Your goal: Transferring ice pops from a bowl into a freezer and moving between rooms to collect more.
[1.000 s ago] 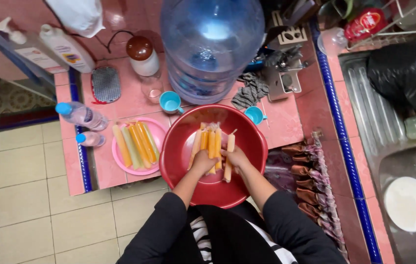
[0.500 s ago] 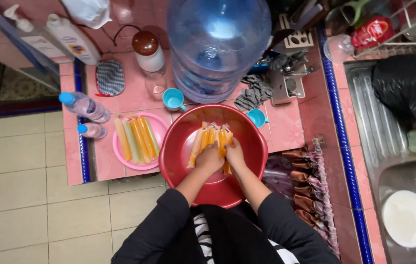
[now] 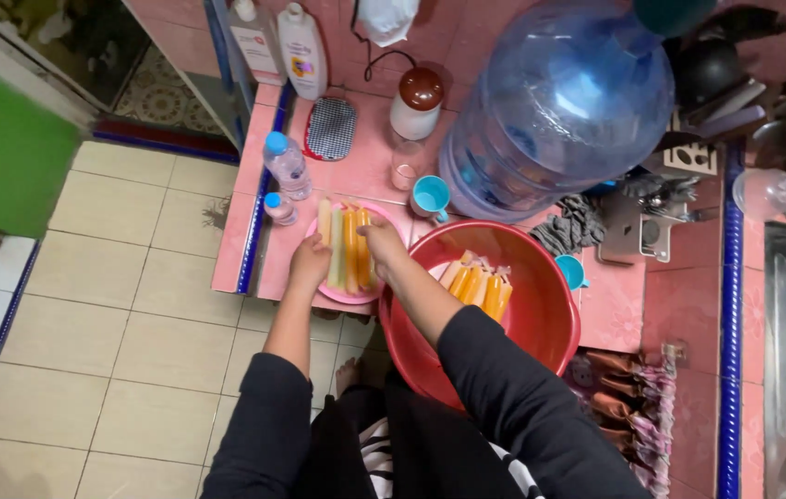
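Head view | both hands over pink plate (image 3: 321, 290) on surface | right hand (image 3: 380, 240) fingers closing on orange ice pop (image 3: 362, 251), laying it down | left hand (image 3: 309, 263) fingers apart, steadying rim | more pops lying in red basin (image 3: 541, 319) | next: releasing flat beside others.

The right hand (image 3: 382, 242) and left hand (image 3: 310, 263) cover part of the pink plate (image 3: 333, 294); whether the fingers grip an ice pop (image 3: 349, 248) is not clear. The big water bottle (image 3: 559, 106) is cut by the top edge
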